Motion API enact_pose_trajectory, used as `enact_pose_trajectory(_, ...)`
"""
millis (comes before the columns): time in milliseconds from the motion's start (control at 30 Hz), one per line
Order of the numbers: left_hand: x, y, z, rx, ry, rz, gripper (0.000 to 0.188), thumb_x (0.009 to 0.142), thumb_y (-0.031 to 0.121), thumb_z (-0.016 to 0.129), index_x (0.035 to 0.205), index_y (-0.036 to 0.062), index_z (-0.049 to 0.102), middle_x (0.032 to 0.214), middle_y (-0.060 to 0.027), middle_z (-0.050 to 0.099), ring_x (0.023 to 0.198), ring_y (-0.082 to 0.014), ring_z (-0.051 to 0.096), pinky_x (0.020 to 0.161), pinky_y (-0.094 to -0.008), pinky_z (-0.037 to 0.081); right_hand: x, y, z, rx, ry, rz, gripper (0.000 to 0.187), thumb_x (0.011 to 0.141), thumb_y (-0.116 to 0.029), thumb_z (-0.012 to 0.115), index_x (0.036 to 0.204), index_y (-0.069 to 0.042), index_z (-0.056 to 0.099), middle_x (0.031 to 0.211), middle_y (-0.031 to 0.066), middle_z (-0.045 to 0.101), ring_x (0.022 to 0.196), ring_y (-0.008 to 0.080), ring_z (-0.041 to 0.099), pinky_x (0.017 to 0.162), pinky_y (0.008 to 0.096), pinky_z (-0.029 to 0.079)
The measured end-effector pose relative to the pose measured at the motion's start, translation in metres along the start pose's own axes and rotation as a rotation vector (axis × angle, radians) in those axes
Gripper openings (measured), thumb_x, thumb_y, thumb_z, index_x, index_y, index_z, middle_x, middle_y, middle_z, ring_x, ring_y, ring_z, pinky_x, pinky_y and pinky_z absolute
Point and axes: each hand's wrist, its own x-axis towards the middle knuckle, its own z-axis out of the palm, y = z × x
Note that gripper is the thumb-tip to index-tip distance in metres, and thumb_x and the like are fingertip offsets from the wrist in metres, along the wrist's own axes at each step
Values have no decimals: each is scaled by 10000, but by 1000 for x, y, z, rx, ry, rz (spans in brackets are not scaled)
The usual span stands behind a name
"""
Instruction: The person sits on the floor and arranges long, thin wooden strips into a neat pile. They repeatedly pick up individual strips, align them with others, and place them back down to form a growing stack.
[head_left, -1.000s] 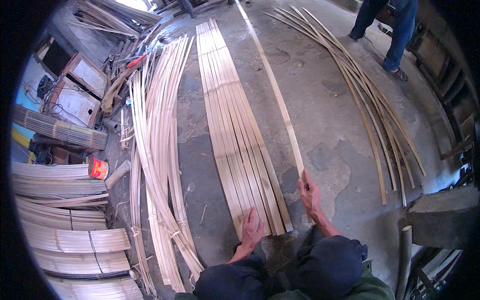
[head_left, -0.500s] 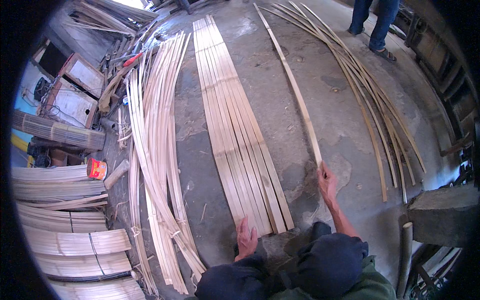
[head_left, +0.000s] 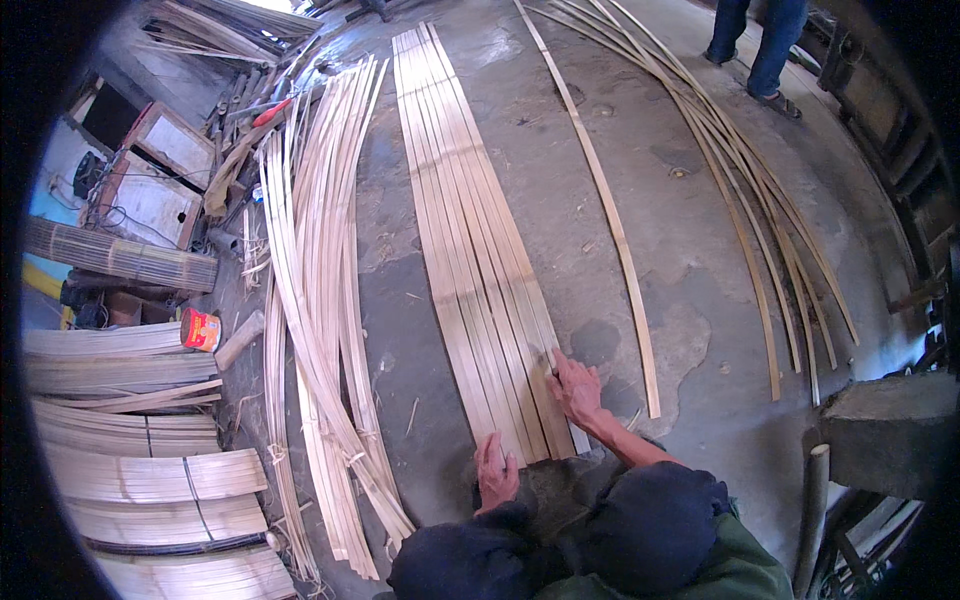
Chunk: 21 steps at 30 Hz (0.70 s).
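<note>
A row of pale bamboo strips (head_left: 462, 230) lies side by side on the floor in front of me, running away from my knees. My left hand (head_left: 495, 473) rests at the near end of the row, its fingers apart and touching the strips. My right hand (head_left: 577, 390) lies on the right edge of the row, near the close end, with its fingers stretched out on the outermost strip. A single bamboo strip (head_left: 613, 225) lies apart on the floor to the right, and neither hand touches it.
At left lies a long loose heap of strips (head_left: 320, 220), with tied bundles (head_left: 150, 475) beyond it and a red and orange tub (head_left: 200, 330). Several crossed strips (head_left: 735, 170) lie at right, near a stone block (head_left: 885, 430). A person's legs (head_left: 775, 45) stand far right.
My right hand has let go of the single strip, which now lies on the floor, and has moved left onto the row's edge. My left hand has stayed at the near end.
</note>
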Motion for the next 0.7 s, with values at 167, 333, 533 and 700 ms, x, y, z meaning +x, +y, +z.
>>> enact_pose_trajectory(167, 2, -3, 3, 32, -4, 23, 470, 876, 90, 560, 1328, -18, 487, 1304, -231, 505, 1225, -390, 472, 1060, -443, 366, 6, 3, -5, 51, 130, 44, 583, 877, -244, 616, 1401, -89, 414, 1025, 117, 619, 997, 331, 593, 841, 514, 424)
enact_pose_trajectory(333, 1, -5, 8, -5, -5, 53, 469, 867, 90, 569, 1319, -14, 501, 1299, -228, 511, 1219, -386, 485, 1053, -443, 379, 15, 4, -8, 25, 18, 157, 555, 856, -213, 611, 1370, -76, 453, 1016, 147, 647, 1014, 337, 604, 857, 470, 454)
enact_pose_trajectory(533, 3, 1, 15, 9, -21, 85, 467, 857, 80, 562, 1312, -7, 508, 1292, -224, 514, 1202, -385, 496, 1045, -442, 389, 24, 43, -12, 433, 234, 66, 315, 870, -157, 537, 1128, -5, 638, 935, 151, 692, 908, 271, 669, 778, 375, 511)
enact_pose_trajectory(700, -1, -13, 5, 18, 16, 63, 461, 858, 74, 566, 1311, 1, 513, 1285, -224, 520, 1196, -383, 501, 1046, -440, 387, 29, 82, -109, 688, 313, 229, 296, 928, -218, 534, 1089, 1, 651, 795, 69, 658, 754, 135, 606, 674, 321, 489)
